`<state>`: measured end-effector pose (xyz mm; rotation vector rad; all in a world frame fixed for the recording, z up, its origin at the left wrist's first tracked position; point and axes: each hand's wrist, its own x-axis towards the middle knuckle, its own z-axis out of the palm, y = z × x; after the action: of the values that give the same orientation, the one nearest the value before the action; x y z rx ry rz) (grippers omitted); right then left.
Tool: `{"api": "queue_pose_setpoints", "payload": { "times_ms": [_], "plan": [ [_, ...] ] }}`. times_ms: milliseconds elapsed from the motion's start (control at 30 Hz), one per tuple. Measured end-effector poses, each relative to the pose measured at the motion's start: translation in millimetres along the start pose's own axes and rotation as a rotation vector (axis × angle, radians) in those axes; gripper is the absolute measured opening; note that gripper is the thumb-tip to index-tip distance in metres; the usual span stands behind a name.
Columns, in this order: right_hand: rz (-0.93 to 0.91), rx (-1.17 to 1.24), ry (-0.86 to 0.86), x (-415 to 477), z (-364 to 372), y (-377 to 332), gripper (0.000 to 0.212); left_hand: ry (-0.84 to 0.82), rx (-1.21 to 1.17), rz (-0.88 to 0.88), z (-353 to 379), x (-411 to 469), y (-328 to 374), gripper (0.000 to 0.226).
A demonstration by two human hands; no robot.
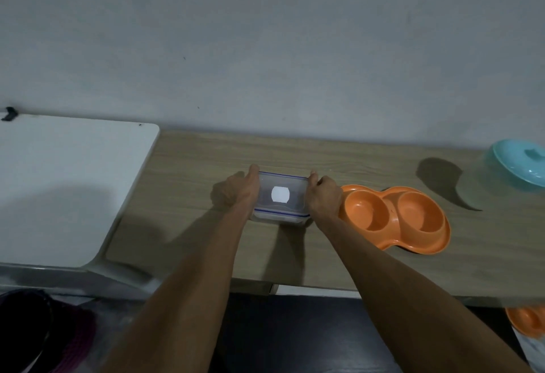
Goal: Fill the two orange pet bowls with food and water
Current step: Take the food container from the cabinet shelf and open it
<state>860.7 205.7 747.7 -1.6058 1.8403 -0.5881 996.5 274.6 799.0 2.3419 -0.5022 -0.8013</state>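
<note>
An orange double pet bowl [395,217] lies on the wooden table [191,195], both of its round wells empty. Just left of it stands a clear plastic box with a blue-trimmed lid [281,195]; its contents are not visible. My left hand [240,188] grips the box's left side and my right hand [323,197] grips its right side, close to the pet bowl's left rim. The lid sits on the box.
A clear container with a turquoise lid [522,166] stands at the table's far right. A white board [67,186] covers the left. A second orange bowl [528,324] shows below the table's front edge at right. A wall rises directly behind.
</note>
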Motion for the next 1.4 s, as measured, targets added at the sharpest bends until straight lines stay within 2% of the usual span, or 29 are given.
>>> {"api": "queue_pose_setpoints", "payload": {
  "times_ms": [100,167,300,367,433,500,533,600,633,700,767,1033,1267,1400],
  "plan": [
    [-0.007,-0.051,0.018,-1,-3,1,0.052,0.014,-0.019,0.009,4,0,3,0.061],
    [-0.034,-0.152,0.066,-1,-7,-1,0.045,0.046,-0.15,-0.02,4,-4,3,0.061],
    [-0.284,-0.358,0.173,7,-10,-18,0.034,0.237,-0.395,-0.055,2,-4,-14,0.065],
    [-0.385,-0.355,0.121,12,-6,-34,0.035,0.243,-0.434,-0.051,4,-9,-29,0.073],
    [-0.43,-0.357,-0.048,17,4,-49,0.039,0.049,-0.456,-0.128,14,-20,-45,0.09],
    [-0.41,-0.394,-0.273,19,15,-59,0.046,-0.229,-0.582,-0.235,28,-27,-55,0.091],
    [-0.392,-0.406,-0.35,21,20,-60,0.049,-0.316,-0.669,-0.29,33,-29,-56,0.091],
    [-0.364,-0.428,-0.4,22,26,-59,0.051,-0.342,-0.805,-0.347,44,-24,-58,0.101],
    [-0.348,-0.439,-0.402,23,28,-59,0.051,-0.349,-0.859,-0.366,46,-21,-57,0.094],
    [-0.306,-0.446,-0.407,27,29,-61,0.051,-0.345,-0.94,-0.382,44,-21,-52,0.059],
    [-0.268,-0.464,-0.436,31,29,-65,0.051,-0.364,-0.955,-0.374,43,-24,-47,0.044],
    [-0.211,-0.557,-0.562,38,30,-71,0.048,-0.367,-0.974,-0.406,44,-26,-44,0.044],
    [-0.235,-0.62,-0.528,28,27,-77,0.056,-0.3,-0.975,-0.412,47,-27,-45,0.048],
    [-0.187,-0.575,-0.563,33,29,-69,0.055,-0.3,-1.007,-0.394,47,-26,-47,0.049]
  ]
}}
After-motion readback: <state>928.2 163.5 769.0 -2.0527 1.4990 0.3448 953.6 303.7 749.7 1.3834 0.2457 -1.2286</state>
